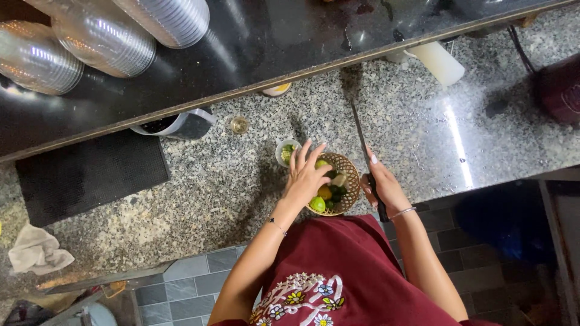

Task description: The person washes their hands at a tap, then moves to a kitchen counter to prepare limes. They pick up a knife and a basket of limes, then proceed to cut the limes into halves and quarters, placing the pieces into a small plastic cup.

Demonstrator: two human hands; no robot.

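Observation:
My left hand (306, 172) reaches into a small woven basket (348, 166) of green and yellow limes (318, 203) at the front edge of the granite counter (211, 181). Its fingers rest on the fruit, spread apart. My right hand (379, 184) grips the handle of a long kitchen knife (360, 136), whose blade points away across the counter. A small white bowl (284, 151) with green pieces sits just beyond the basket.
A dark raised shelf (272, 36) carries stacks of clear plastic cups (103, 36). Beneath it stand a metal jug (181, 125), a small glass (239, 124) and a white bottle (438, 62). A black mat (90, 175) and a crumpled cloth (37, 250) lie left.

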